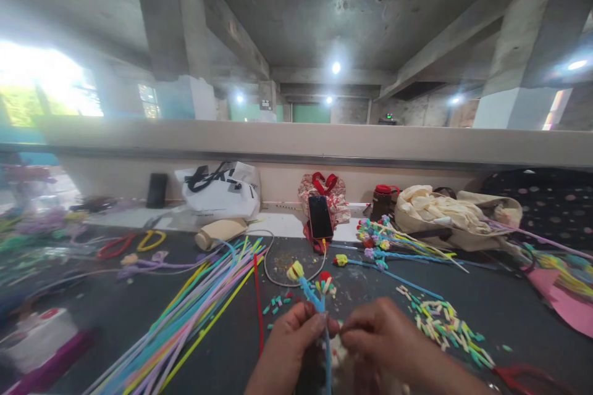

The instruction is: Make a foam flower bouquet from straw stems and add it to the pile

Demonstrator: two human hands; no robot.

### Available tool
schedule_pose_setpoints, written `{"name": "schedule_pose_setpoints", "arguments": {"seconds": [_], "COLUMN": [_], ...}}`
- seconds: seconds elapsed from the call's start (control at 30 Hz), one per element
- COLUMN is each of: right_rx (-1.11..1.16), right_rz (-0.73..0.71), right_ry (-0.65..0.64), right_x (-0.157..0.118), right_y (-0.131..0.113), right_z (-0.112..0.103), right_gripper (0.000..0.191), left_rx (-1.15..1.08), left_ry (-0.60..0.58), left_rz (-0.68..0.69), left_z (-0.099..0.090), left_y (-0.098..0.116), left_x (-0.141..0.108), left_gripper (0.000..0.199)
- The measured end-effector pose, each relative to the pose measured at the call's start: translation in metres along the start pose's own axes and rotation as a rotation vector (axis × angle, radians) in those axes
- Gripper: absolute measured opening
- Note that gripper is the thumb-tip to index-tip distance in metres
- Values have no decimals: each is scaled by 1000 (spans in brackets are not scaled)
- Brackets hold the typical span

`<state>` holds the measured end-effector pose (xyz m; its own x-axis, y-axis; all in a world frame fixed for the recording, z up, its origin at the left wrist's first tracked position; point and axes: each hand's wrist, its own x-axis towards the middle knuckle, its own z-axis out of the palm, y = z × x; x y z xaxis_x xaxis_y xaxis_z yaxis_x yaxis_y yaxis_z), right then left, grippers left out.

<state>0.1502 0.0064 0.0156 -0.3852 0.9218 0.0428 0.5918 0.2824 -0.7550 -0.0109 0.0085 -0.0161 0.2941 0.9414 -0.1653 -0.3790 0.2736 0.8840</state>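
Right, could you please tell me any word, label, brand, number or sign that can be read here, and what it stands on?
No text here reads clearly.
White bag: large black print and a small line below, too blurred to read.
Sign on the far pillar: too small to read.
Lit green sign at the back: too small to read.

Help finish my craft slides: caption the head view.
Left hand pinching a blue fuzzy stem, right hand close by, between a bundle of colored stems and scattered short pieces.
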Motion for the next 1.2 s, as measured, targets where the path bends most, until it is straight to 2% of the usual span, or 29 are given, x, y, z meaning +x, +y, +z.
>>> {"name": "schedule_pose_setpoints", "arguments": {"seconds": [0.07, 0.1, 0.17, 0.23, 0.4, 0.53, 0.73, 0.87, 0.93, 1.07, 1.2], "right_rx": [-564, -657, -757, -842, -986, -1015, -906, -732, -602, -236, 105], "right_rz": [-36, -19, 22, 64, 124, 182, 202, 170, 155, 136, 108], "right_ry": [136, 168, 212, 236, 195, 165, 201, 304, 382, 469, 453], "right_x": [9, 16, 32, 48, 74, 80, 82, 75, 66, 46, 33], "right_y": [19, 28, 43, 53, 65, 73, 75, 66, 59, 44, 37], "right_z": [-22, -32, -46, -51, -39, -36, -39, -44, -50, -54, -31], "right_gripper": [25, 25, 23, 22, 14, 19, 22, 10, 9, 21, 26], "left_rx": [70, 91, 101, 104, 127, 66, 36, 13, -16, -125, -201], "left_ry": [31, 28, 15, 30, 125, 114, 26, -29, -57, -106, -217], "left_rz": [61, 80, 96, 95, 113, 94, 32, 6, -9, -34, -41], "left_z": [1, 2, 3, 4, 2, 0, -7, -10, -11, -13, -13], "left_y": [2, 3, 5, 8, 14, 12, 6, 3, 3, 4, 3], "left_x": [1, 1, 1, 1, 1, 5, 11, 14, 15, 12, 9], "left_gripper": [24, 24, 25, 26, 23, 30, 36, 35, 32, 25, 25]}}
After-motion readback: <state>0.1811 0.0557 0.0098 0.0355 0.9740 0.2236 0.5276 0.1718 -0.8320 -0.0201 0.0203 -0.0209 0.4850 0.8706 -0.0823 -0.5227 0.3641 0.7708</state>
